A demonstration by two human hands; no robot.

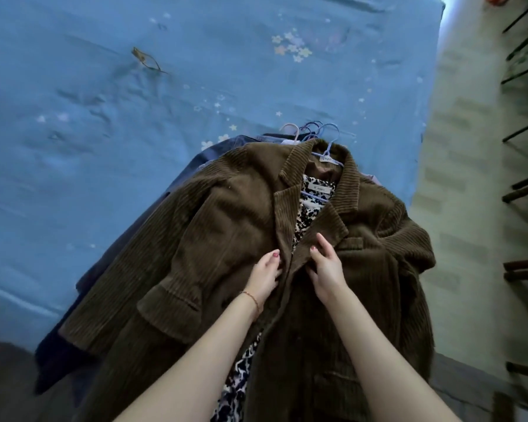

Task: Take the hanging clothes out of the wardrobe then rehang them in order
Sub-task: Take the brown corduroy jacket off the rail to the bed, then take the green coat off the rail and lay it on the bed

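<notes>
Both hands are at the front opening of the brown jacket (226, 239). The left hand (264, 277) curls its fingers onto the left front edge, gripping it; the right hand (326, 266) pinches the right edge just below the lapel. A spotted blouse (310, 208) shows inside. Beyond the collar lie pale blue hangers (328, 138) and darker clothes (177, 190), all piled on the blue bed (104, 132).

The white neck label (327, 159) inside the brown jacket's (232, 214) collar shows letters that look like "Chec", its end hidden behind a blue hanger (328, 147). The neck label (318, 189) of the spotted garment (310, 214) underneath carries small print, too blurred to read.
</notes>
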